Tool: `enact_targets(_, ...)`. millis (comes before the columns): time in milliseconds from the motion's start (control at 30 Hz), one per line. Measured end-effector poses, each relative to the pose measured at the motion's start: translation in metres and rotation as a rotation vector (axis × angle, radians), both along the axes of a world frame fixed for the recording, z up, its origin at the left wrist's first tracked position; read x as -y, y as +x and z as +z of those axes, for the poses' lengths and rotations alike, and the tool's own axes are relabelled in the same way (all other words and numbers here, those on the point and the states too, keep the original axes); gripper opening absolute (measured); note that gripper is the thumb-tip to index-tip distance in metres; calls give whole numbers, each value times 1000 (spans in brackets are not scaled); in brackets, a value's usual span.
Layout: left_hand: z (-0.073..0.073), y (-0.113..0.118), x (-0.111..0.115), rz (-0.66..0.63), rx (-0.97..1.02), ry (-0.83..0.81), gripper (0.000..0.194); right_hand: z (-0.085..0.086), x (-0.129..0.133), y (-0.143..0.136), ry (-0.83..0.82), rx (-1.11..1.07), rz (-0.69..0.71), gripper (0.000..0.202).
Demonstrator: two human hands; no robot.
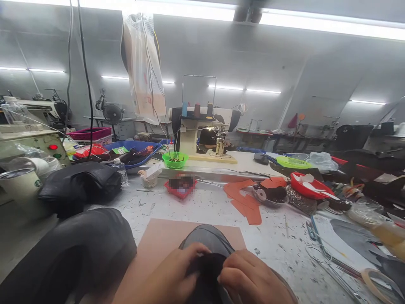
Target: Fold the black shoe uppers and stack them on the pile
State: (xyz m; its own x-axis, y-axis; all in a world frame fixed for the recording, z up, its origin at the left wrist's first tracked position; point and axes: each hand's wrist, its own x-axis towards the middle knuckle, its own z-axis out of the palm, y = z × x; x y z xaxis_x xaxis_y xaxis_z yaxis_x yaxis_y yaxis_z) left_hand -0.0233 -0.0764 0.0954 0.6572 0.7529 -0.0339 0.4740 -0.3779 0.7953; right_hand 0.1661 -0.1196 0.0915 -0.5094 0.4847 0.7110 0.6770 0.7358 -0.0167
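Observation:
A dark grey, curved leather-like piece (pixel 207 237) lies on a pinkish-tan board at the bottom centre. My left hand (pixel 177 270) grips its left side, fingers bent over the edge of a dark opening. On the opposite side, my right hand (pixel 249 274) has its fingers curled and pressed against the piece. Between the hands the inside of the piece looks black, and its lower part runs out of the frame. The pinkish-tan board (pixel 158 236) lies flat on the white worktable (pixel 126 211).
Stacked black pieces (pixel 95 240) stand at the left. Beyond the board are a red tray (pixel 180 192), orange cut pieces (pixel 242 196) and a green bowl (pixel 175 160). A sewing machine (pixel 190 139) stands behind. At right are a red dish (pixel 311 185) and a tape roll (pixel 379 283).

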Motion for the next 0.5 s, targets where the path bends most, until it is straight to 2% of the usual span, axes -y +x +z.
enact_targets(100,2,13,13,-126,-103,189,26,4,-9,-15,50,-30,-62,29)
enact_targets(200,-12,21,14,-139,-275,485,25,-1,-10,-15,38,-18,-126,28)
enact_targets(267,-19,21,13,-128,-313,556,24,-2,-6,-13,21,-19,-174,23)
enact_targets(300,-19,21,13,-117,-278,522,25,-3,-4,-13,47,-38,-183,23)
enact_targets(367,-15,17,14,-78,-108,330,28,-4,-1,-16,162,-75,-166,25)
enact_targets(433,-9,13,15,14,102,82,31,-8,2,-20,305,-98,-118,27)
enact_targets(500,-5,9,16,142,218,-113,30,-14,2,-23,370,-121,-103,24)
